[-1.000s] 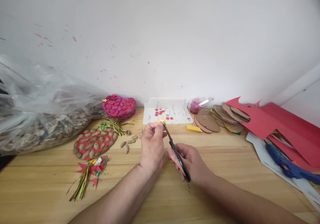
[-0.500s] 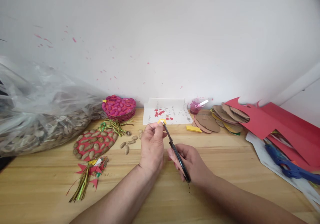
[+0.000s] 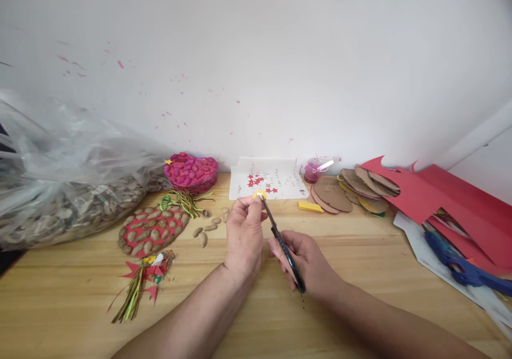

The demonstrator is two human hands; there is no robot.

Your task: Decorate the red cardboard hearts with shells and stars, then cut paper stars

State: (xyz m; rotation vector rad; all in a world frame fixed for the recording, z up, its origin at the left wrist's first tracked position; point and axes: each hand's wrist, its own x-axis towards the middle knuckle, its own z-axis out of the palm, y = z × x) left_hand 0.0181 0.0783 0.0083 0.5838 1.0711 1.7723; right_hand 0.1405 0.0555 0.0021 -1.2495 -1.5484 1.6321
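Observation:
Between the thumb and fingers of my left hand (image 3: 246, 231) is a small yellow piece of paper (image 3: 260, 194), held up over the middle of the table. My right hand (image 3: 300, 260) is closed around the handles of black scissors (image 3: 286, 252). The blades point up and away, and their tips touch or overlap the yellow paper; whether they cut it I cannot tell. Behind my hands lies a white printed sheet (image 3: 236, 189) with several small red paper stars (image 3: 256, 180) on it. A folded yellow strip (image 3: 310, 206) rests just right of that sheet.
Left: a clear bag of peanuts (image 3: 80, 204), a pink peanut-covered piece (image 3: 192, 172), a red peanut-covered shape (image 3: 138, 233), loose peanuts (image 3: 203, 240), raffia strands (image 3: 134, 297). Right: a cup of pink paint (image 3: 312, 172), cardboard discs (image 3: 334, 195), red paper (image 3: 416, 188), a blue glue gun (image 3: 464, 265).
Almost nothing differs. The view has shifted very slightly, while both hands, the scissors and the yellow paper keep the same pose.

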